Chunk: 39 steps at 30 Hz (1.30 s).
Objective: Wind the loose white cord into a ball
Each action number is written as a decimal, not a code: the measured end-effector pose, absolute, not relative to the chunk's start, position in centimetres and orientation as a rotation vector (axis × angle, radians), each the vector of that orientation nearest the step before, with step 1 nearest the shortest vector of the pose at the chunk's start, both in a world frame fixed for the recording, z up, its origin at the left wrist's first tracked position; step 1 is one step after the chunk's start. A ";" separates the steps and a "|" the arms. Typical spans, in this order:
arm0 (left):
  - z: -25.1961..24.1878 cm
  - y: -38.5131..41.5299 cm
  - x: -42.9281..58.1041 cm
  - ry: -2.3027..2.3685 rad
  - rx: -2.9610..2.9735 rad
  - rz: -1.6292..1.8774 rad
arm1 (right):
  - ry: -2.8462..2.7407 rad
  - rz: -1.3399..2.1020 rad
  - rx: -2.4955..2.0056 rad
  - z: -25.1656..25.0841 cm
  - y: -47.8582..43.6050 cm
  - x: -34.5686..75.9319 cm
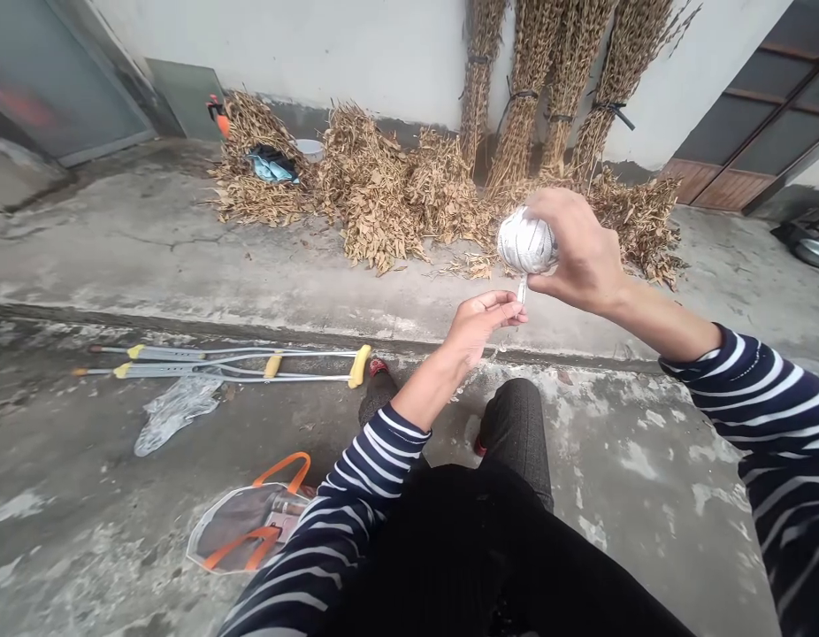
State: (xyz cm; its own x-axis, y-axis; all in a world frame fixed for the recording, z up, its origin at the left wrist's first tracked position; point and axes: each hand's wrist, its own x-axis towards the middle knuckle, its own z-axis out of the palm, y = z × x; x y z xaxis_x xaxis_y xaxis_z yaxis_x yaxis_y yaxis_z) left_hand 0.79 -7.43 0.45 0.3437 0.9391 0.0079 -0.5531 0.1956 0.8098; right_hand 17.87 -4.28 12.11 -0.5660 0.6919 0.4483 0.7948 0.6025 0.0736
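Observation:
A ball of white cord or strip (525,243) is held up in front of me by my right hand (578,252), whose fingers curve over its top and right side. From the ball's underside a short white strand (521,290) runs down to my left hand (484,323). The thumb and fingers of my left hand pinch that strand just below the ball. Both sleeves are dark with white stripes.
Dry leaves (376,186) lie along the wall, with tied stalk bundles (522,97) upright behind. Crutches (237,364) and a plastic sheet (177,411) lie at the left, near a bag with orange handles (233,522). A low step edge (423,341) crosses the ground.

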 end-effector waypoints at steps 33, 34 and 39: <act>-2.1 -7.9 -3.9 0.516 0.988 0.696 | -2.258 -0.566 -1.140 13.5 -6.1 19.2; -2.2 -7.7 -4.2 0.526 0.987 0.699 | -2.242 -0.574 -1.123 13.6 -6.1 19.2; -2.1 -7.6 -5.5 0.520 0.999 0.660 | -2.240 -0.633 -1.057 13.7 -6.6 19.0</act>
State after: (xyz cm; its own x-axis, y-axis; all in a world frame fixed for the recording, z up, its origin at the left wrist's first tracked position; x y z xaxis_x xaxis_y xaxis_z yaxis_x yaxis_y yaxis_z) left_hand -5.55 -7.65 -2.09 0.6944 0.7127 -0.0989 -0.2630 0.3794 0.8871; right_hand 18.98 -6.58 13.68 -0.5203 0.5275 0.6716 0.8011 0.5739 0.1698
